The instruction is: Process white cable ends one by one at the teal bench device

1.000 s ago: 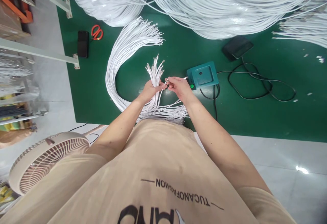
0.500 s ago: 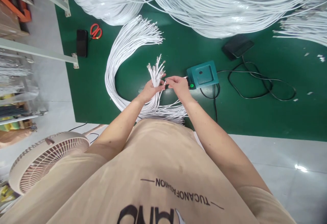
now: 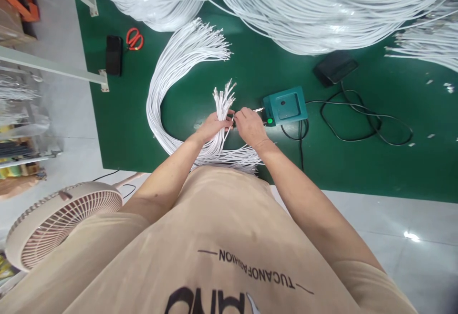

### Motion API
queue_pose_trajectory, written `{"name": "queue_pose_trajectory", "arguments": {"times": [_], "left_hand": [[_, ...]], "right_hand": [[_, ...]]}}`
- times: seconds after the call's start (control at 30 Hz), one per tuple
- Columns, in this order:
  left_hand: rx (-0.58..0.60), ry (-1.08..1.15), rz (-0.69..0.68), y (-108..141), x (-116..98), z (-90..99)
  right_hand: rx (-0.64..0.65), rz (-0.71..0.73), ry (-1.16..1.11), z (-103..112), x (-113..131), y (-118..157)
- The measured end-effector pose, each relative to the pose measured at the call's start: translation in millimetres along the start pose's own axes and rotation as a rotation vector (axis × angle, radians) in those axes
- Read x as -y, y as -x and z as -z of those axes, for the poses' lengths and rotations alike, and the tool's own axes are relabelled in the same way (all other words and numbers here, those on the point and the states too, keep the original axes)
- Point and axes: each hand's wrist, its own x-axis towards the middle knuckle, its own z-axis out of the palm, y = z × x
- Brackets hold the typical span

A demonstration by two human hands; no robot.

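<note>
My left hand (image 3: 213, 125) is wrapped round a bunch of white cables (image 3: 222, 104), whose tips fan out above the fingers. Beside it my right hand (image 3: 249, 124) has its fingers pressed together at a single white cable end near the left fingertips; the fingertips are partly hidden. Just right of that hand sits a teal device (image 3: 286, 105) with a green button and a thin metal part pointing left. The long white cable bundle (image 3: 157, 85) curves round on the left, its ends spread at the top, and more strands lie against my shirt.
Large piles of white cables (image 3: 322, 13) cover the back of the green table (image 3: 358, 171). Red-handled scissors (image 3: 134, 39) and a black phone (image 3: 114, 55) lie at the left. A black box (image 3: 335, 68) with looping cords is at the right; a fan (image 3: 64, 223) stands lower left.
My right hand has turned slightly, its back now more toward the camera, and stays close to the left. The bunch's tips have shifted a little right and down. The view has moved slightly.
</note>
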Motion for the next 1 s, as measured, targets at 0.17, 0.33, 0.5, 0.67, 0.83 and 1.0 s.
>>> {"name": "queue_pose_trajectory", "arguments": {"times": [0.17,0.33,0.5,0.67,0.83,1.0], "left_hand": [[-0.086,-0.015,0.039,-10.2,3.1,-4.3],[-0.103,-0.029,0.058,-15.6,2.4,-7.9],[-0.121,-0.042,0.063,-21.5,4.8,-10.0],[-0.163,-0.111,0.084,-28.2,7.9,-14.7],[-0.154,-0.153,0.078,-29.8,11.0,-17.3],[-0.140,-0.143,0.103,-26.0,5.5,-18.6]], "right_hand": [[0.025,0.018,0.054,15.5,-33.5,-10.2],[0.131,0.027,0.074,23.4,-42.0,-22.1],[0.173,0.072,0.236,21.2,-42.8,-26.1],[0.109,0.083,0.176,12.9,-52.0,-26.4],[0.134,0.048,0.138,14.5,-48.7,-25.3],[-0.038,-0.091,0.240,26.1,-47.7,-12.9]]}}
